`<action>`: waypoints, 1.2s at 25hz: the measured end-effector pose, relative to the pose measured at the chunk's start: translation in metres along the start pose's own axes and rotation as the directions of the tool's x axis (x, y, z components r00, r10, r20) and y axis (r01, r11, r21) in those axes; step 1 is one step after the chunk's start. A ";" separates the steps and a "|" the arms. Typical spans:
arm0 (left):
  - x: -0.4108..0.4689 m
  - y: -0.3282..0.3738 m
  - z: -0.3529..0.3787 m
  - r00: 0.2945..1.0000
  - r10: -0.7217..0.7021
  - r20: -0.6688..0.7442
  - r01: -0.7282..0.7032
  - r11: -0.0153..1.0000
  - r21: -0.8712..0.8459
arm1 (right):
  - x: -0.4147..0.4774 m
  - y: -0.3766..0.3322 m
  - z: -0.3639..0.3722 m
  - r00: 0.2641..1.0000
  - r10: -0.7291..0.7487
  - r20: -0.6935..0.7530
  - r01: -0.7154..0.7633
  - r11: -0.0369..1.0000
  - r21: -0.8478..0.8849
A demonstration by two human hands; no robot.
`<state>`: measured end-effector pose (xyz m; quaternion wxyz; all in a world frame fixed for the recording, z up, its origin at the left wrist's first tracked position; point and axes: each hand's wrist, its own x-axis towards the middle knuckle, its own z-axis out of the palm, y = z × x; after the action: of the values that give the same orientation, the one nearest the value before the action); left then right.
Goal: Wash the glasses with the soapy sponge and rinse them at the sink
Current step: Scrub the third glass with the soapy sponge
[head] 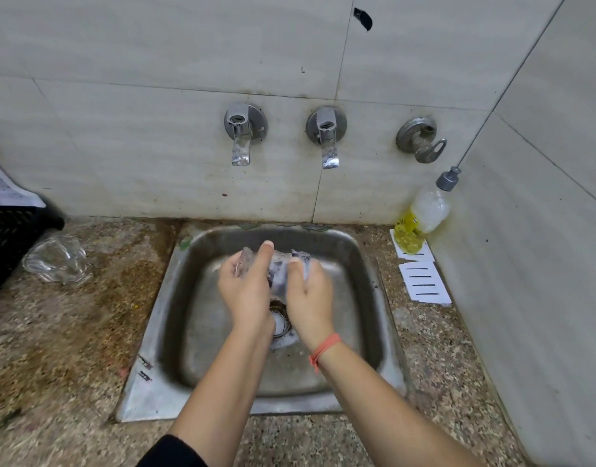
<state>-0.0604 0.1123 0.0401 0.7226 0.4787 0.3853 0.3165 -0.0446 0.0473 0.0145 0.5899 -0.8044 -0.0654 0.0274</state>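
Observation:
Over the steel sink, my left hand grips a clear glass lying on its side. My right hand holds a grey sponge pressed against the glass's open end. Both hands are blurred by motion. More clear glasses lie on the speckled counter to the left of the sink. No water runs from the two wall taps.
A bottle of yellow dish soap stands in the back right corner, with white slotted cards in front of it. A black crate sits at the left edge. The drain lies below my wrists.

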 end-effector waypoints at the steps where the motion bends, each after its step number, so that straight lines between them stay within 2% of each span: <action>1: -0.003 -0.001 0.002 1.000 -0.017 -0.007 0.017 1.000 -0.018 | 0.001 0.000 -0.002 1.000 0.031 -0.006 -0.031 0.999 0.038; 2: -0.002 -0.002 0.000 0.999 0.010 0.030 -0.011 0.999 0.030 | 0.008 -0.003 -0.006 0.987 0.158 0.032 -0.161 0.977 0.143; 3: 0.000 0.001 -0.003 0.991 0.055 0.121 -0.065 0.995 0.082 | 0.018 -0.006 -0.011 0.922 0.350 0.166 -0.383 0.885 0.264; 4: 0.002 0.004 -0.006 0.964 0.089 0.251 -0.123 0.984 0.126 | 0.027 -0.011 -0.017 0.775 0.498 0.388 -0.622 0.707 0.335; 5: 0.004 0.007 -0.009 0.915 0.107 0.388 -0.182 0.970 0.163 | 0.035 -0.013 -0.023 0.649 0.537 0.538 -0.755 0.543 0.368; 6: 0.006 0.010 -0.011 0.862 0.129 0.491 -0.241 0.955 0.173 | 0.040 -0.012 -0.026 0.622 0.526 0.580 -0.776 0.516 0.363; 7: 0.006 0.010 -0.012 0.841 0.155 0.518 -0.279 0.945 0.171 | 0.039 -0.012 -0.026 0.663 0.521 0.538 -0.737 0.581 0.346; 8: 0.006 0.007 -0.009 0.869 0.178 0.462 -0.272 0.952 0.144 | 0.033 -0.008 -0.023 0.752 0.507 0.421 -0.649 0.678 0.344; 9: 0.004 0.004 -0.006 0.934 0.153 0.322 -0.192 0.977 0.092 | 0.024 -0.006 -0.018 0.871 0.420 0.256 -0.485 0.821 0.301; 10: 0.003 0.001 -0.001 0.987 0.054 0.149 -0.057 0.998 0.011 | 0.011 -0.005 -0.013 0.962 0.255 0.096 -0.269 0.943 0.197; 11: -0.001 0.000 0.003 0.997 -0.078 0.023 0.080 0.993 -0.087 | -0.001 -0.005 -0.009 0.995 0.103 0.007 -0.103 0.988 0.115; 12: -0.003 -0.001 0.005 0.988 -0.154 -0.018 0.150 0.978 -0.145 | -0.007 0.000 -0.004 0.998 0.057 -0.036 -0.054 0.995 0.080; 13: -0.002 -0.003 0.003 0.991 -0.131 -0.001 0.130 0.986 -0.107 | -0.002 0.004 -0.002 0.989 0.150 -0.011 -0.146 0.976 0.160; 14: -0.001 -0.004 -0.001 0.998 -0.033 0.052 0.033 0.999 -0.003 | 0.009 -0.001 -0.004 0.937 0.336 0.097 -0.350 0.888 0.299; 15: -0.002 -0.001 -0.006 0.985 0.089 0.148 -0.105 0.989 0.105 | 0.019 -0.006 -0.010 0.810 0.494 0.316 -0.585 0.715 0.384; 16: -0.002 0.001 -0.010 0.944 0.190 0.269 -0.245 0.951 0.188 | 0.027 -0.008 -0.017 0.670 0.544 0.505 -0.741 0.528 0.415; 17: -0.002 0.004 -0.013 0.888 0.250 0.387 -0.355 0.907 0.227 | 0.033 -0.010 -0.022 0.610 0.528 0.591 -0.791 0.451 0.413; 18: -0.001 0.006 -0.013 0.853 0.280 0.440 -0.412 0.880 0.239 | 0.035 -0.010 -0.026 0.617 0.511 0.599 -0.783 0.479 0.397; 19: -0.003 0.005 -0.012 0.861 0.292 0.417 -0.411 0.881 0.232 | 0.033 -0.010 -0.024 0.671 0.502 0.546 -0.734 0.553 0.393; 20: -0.001 0.004 -0.009 0.924 0.238 0.298 -0.297 0.940 0.168 | 0.028 -0.007 -0.018 0.789 0.474 0.391 -0.606 0.709 0.361; 21: -0.001 0.006 -0.004 0.988 0.083 0.128 -0.085 0.996 0.006 | 0.020 -0.009 -0.013 0.911 0.365 0.190 -0.404 0.881 0.245; 22: -0.003 0.008 0.000 0.990 -0.138 0.031 0.141 0.969 -0.203 | 0.010 -0.007 -0.006 0.976 0.209 0.060 -0.214 0.971 0.110; 23: -0.005 0.008 0.004 0.955 -0.294 0.025 0.284 0.891 -0.354 | 0.003 -0.004 0.000 0.993 0.118 -0.011 -0.117 0.992 0.045; 24: -0.004 0.006 0.004 0.938 -0.344 0.047 0.336 0.865 -0.373 | 0.002 -0.002 0.004 0.990 0.140 -0.020 -0.137 0.986 0.091; 25: -0.004 0.004 0.004 0.947 -0.312 0.076 0.320 0.894 -0.315 | 0.007 -0.003 0.006 0.969 0.247 0.026 -0.245 0.937 0.249; 27: -0.004 0.004 0.000 0.966 -0.183 0.184 0.222 0.950 -0.222 | 0.019 -0.007 0.001 0.859 0.438 0.265 -0.511 0.702 0.496; 28: -0.002 0.006 -0.003 0.960 -0.144 0.238 0.192 0.962 -0.192 | 0.024 -0.010 -0.003 0.789 0.469 0.396 -0.613 0.580 0.535; 30: 0.004 0.009 -0.009 0.924 -0.102 0.369 0.181 0.965 -0.188 | 0.031 -0.019 -0.019 0.683 0.453 0.573 -0.729 0.479 0.489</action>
<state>-0.0672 0.1228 0.0453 0.8496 0.4164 0.2447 0.2118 -0.0127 0.0391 0.0392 0.7705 -0.4754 0.1284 0.4047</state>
